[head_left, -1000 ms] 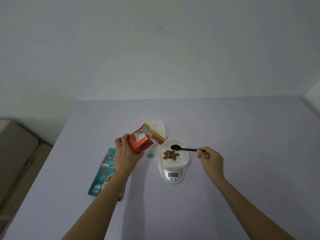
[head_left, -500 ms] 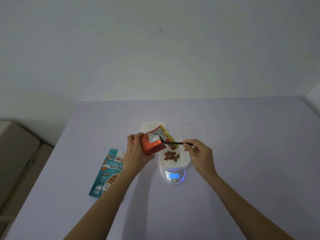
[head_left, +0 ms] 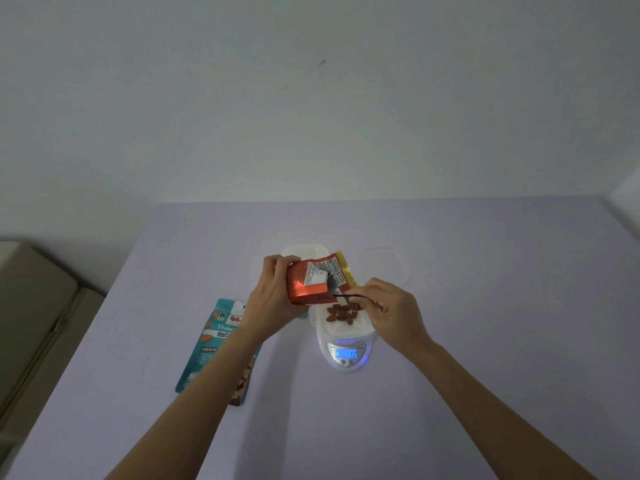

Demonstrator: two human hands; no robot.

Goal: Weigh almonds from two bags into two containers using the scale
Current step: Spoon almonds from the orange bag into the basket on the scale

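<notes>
Below pale wall (head_left: 311, 116), lilac table (head_left: 485, 323), scale (head_left: 346, 356), possibly sofa (head_left: 34, 306)

Plain pale grey-white wall (head_left: 311, 98) fills the upper half, with one small dark mark (head_left: 322, 62) high near the middle; the light is dim, even and cool. A pale lilac tabletop (head_left: 485, 306) runs back to the wall. At far left, lower than the tabletop, sits beige padded furniture (head_left: 31, 306), type unclear, and a white surface (head_left: 628, 199) cuts in at the right edge.
</notes>
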